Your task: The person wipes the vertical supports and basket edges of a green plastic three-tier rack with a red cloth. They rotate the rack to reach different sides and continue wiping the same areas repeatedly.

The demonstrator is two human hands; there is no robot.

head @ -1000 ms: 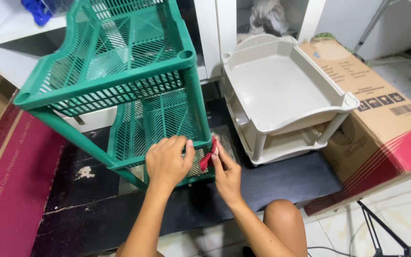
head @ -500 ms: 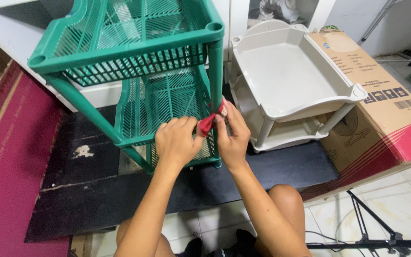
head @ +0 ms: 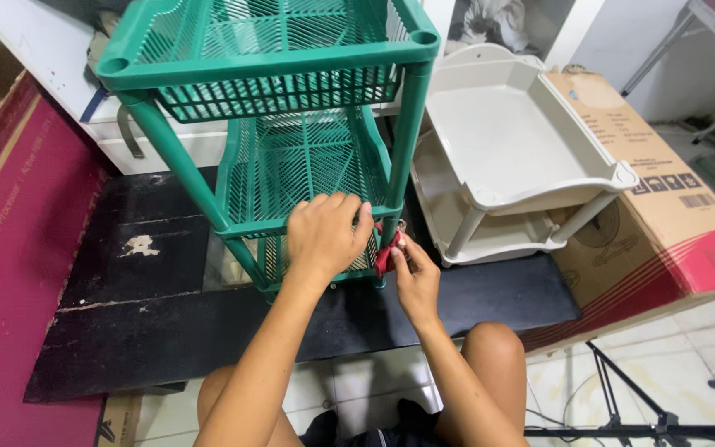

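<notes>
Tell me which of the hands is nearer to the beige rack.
Right. The right hand pinches a red cloth at the green rack's front corner post, on the side towards the beige rack. The left hand grips the green rack's middle shelf edge, farther away.

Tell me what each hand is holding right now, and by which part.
The right hand pinches a red cloth by its lower end, against the green rack's front post. The left hand grips the rack's middle shelf rim.

A beige plastic shelf rack (head: 523,149) stands beside a big cardboard box (head: 664,207) (brown with a red end). A black mat (head: 142,331) lies on the floor, with a dark red carton (head: 10,273) along its side.
</notes>
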